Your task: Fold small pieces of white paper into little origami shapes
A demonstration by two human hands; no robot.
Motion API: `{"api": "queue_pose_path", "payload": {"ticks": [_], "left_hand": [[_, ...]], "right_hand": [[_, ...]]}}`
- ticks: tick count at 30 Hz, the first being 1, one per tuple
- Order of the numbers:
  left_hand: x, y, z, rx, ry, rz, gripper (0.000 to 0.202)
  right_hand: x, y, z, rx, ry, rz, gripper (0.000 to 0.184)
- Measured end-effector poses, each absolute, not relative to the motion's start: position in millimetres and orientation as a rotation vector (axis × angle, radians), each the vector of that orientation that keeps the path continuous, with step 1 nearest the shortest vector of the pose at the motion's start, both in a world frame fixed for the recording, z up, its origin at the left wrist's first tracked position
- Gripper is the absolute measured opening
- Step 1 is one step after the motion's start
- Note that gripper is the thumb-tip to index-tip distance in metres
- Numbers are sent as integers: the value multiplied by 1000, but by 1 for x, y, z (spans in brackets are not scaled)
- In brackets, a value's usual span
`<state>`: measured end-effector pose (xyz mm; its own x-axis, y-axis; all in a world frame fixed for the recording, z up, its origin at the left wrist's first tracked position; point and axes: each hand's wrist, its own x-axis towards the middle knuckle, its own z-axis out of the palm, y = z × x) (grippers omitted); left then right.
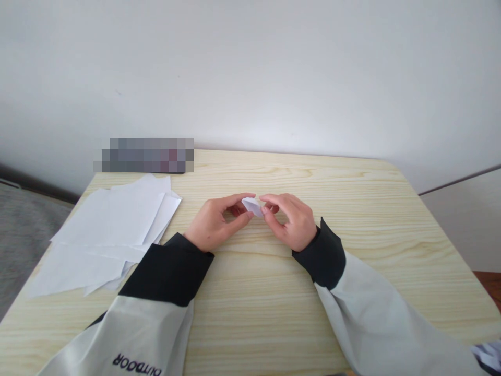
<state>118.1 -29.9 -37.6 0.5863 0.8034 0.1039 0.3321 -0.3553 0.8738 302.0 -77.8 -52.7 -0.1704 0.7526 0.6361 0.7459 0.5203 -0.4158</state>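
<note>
A small folded piece of white paper (252, 207) is held up between my two hands, over the middle of the table. My left hand (219, 219) pinches its left side between thumb and fingers. From the other side, the thumb and fingertips of my right hand (290, 218) grip the paper's right end. Part of the folded paper is hidden behind the fingertips, and its exact shape is hard to make out.
Several loose sheets of white paper (113, 214) lie overlapping on the left of the light wooden table (336, 183). A dark, pixelated object (146, 156) stands at the back left, near the white wall (274, 78).
</note>
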Motion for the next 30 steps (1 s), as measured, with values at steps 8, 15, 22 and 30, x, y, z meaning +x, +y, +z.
{"api": "queue_pose_path", "payload": {"ticks": [8, 15, 22, 30], "left_hand": [[122, -34, -38, 2290, 890, 683, 34], [123, -38, -37, 2371, 977, 673, 30], [129, -41, -41, 2333, 1142, 700, 27], [131, -41, -45, 2348, 1135, 794, 25]], "right_hand": [[299, -76, -52, -1323, -1997, -100, 16], [299, -78, -59, -1302, -1876, 182, 6], [295, -81, -57, -1309, -1828, 225, 5], [293, -79, -59, -1379, -1863, 230, 5]]}}
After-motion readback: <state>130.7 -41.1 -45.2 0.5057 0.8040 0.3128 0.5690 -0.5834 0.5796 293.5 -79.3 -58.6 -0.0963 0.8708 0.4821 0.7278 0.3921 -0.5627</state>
